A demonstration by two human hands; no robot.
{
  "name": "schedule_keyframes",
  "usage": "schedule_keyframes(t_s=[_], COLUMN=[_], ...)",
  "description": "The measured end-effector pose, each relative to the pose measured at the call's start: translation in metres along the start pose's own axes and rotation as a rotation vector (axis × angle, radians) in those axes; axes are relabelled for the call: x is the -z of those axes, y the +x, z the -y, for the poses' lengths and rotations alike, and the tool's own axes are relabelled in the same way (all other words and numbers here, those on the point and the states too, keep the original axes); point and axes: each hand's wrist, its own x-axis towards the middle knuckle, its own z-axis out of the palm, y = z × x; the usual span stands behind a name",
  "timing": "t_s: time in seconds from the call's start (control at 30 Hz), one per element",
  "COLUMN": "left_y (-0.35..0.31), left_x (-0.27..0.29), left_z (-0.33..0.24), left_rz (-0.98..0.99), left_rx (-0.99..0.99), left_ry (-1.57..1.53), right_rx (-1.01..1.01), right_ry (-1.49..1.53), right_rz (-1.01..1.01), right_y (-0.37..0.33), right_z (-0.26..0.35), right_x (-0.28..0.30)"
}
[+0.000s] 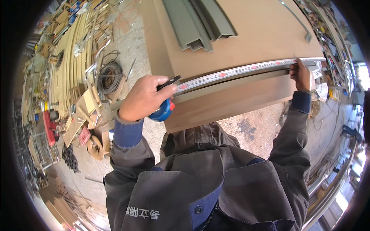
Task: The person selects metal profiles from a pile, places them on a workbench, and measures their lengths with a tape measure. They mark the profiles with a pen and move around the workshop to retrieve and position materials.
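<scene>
Along the brown board's point(246, 34) near edge, white tape blade point(239, 70) between left hand point(144, 98) gripping blue case point(163, 111) and right hand point(301, 75) pinning its tip.

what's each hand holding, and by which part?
Left hand grips the blue tape measure by its case; right hand pins the extended tape blade near its far end against the board.

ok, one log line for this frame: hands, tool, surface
left hand: grips blue tape measure case | right hand: pins tape blade end | blade: stretched along brown board front edge | grey profiles: on board
</scene>
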Motion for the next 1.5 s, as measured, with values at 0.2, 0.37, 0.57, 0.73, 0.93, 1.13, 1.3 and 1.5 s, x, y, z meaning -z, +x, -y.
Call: schedule_keyframes(t_s=[0.2,0.37,0.57,0.73,0.93,1.13,1.3,1.5], left_y=[0.007,0.016,0.021,0.021,0.020,0.025,0.017,0.032], left_x=[0.003,0.004,0.003,0.006,0.008,0.015,0.020,0.021], left_z=[0.020,0.026,0.038,0.040,0.043,0.028,-0.002,-0.010], left_rz=[-0.002,0.053,0.154,0.206,0.226,0.236,0.184,0.193], left_rx=[0.018,-0.011,0.035,0.065,0.044,-0.086,0.064,0.106], left_ry=[0.051,-0.029,-0.069,-0.097,-0.182,-0.007,-0.098,-0.093], right_rx=[-0.013,-0.022,-0.021,-0.027,-0.034,-0.039,0.029,0.026], right_ry=[-0.028,-0.033,-0.044,-0.022,-0.006,-0.058,-0.062,0.025], right_rz=[0.011,-0.001,-0.008,0.005,0.015,0.002,0.069,-0.066], right_y=[0.006,0.013,0.015,0.017,0.020,0.028,0.015,-0.019], right_z=[0.003,-0.004,-0.003,-0.003,-0.006,-0.025,-0.013,0.022], right_x=[-0.001,0.009,0.008,0.009,0.010,0.036,0.001,-0.013])
